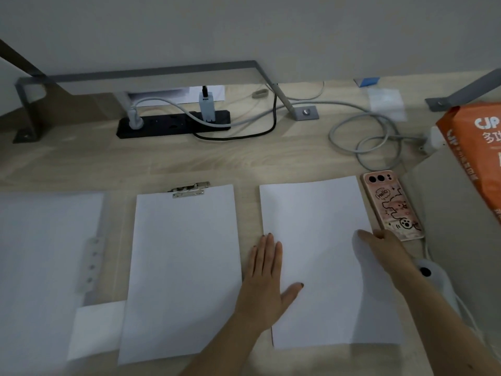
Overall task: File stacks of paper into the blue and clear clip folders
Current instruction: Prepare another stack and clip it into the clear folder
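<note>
A loose stack of white paper lies on the wooden desk at the right. My left hand rests flat and open on its left edge, thumb on the sheet. My right hand lies on the stack's right edge, fingers spread, nothing gripped. In the middle, white paper sits under a metal clip of a clip folder. At the left lies an open clear folder with a side clip strip and a sheet under it.
A phone in a pink cartoon case lies just right of the stack. An orange paper ream pack leans at the far right. A black power strip and grey cables cross the back of the desk.
</note>
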`<state>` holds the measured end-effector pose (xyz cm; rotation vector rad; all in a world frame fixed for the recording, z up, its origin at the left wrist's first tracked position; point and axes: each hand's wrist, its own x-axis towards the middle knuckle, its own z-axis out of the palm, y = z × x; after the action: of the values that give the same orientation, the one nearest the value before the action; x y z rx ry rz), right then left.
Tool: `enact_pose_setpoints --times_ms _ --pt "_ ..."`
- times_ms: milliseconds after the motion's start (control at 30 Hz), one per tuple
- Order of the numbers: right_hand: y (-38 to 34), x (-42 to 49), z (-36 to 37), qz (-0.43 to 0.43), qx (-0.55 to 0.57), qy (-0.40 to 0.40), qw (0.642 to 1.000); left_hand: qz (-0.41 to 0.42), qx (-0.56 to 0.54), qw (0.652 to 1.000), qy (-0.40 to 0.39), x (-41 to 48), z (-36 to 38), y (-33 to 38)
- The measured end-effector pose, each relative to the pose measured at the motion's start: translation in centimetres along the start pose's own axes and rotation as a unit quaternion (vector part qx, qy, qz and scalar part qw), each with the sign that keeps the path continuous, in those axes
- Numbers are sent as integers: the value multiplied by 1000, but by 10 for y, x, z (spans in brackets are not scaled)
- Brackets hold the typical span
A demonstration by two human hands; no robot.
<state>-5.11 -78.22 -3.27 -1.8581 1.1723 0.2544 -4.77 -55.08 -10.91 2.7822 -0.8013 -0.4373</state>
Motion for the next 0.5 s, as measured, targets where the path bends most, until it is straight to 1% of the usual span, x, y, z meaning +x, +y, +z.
enact_pose_setpoints --times_ms 67,100,167,200,233,267,300,333,400,433,467,500 --pt "-2 -10 -2 -41 30 -23 998 2 -4 1000 -25 1 -1 -1" --pt "-3 -16 -4 -78 40 -27 996 -1 -6 999 -40 1 -3 -2" --pt "-7 -27 -10 -145 65 -25 987 1 -43 998 -42 0 -14 -1" --pt "-9 -33 -14 -168 79 -23 982 6 -101 994 -35 0 -23 1" --pt "-12 -39 -18 -185 98 -21 978 -12 -190 982 -16 1 -35 5" --pt "-17 -44 -22 -190 129 -21 973 -51 -301 952 -39 3 -50 7" --pt "-23 -51 -25 -190 169 -26 967 -96 -400 910 -47 4 -65 10" --pt "-30 -58 -27 -190 209 -35 959 -143 -484 863 -29 4 -80 10" --pt "-40 -66 -28 -180 275 -58 943 -195 -626 755 -7 4 -108 7" --pt "-46 -71 -25 -177 294 -67 937 -200 -669 716 -8 1 -120 2" --pt "-53 -77 -20 -178 298 -70 935 -198 -687 699 -3 -4 -132 -6" --pt "-60 -83 -15 -181 298 -75 934 -191 -689 699 7 -9 -141 -12"
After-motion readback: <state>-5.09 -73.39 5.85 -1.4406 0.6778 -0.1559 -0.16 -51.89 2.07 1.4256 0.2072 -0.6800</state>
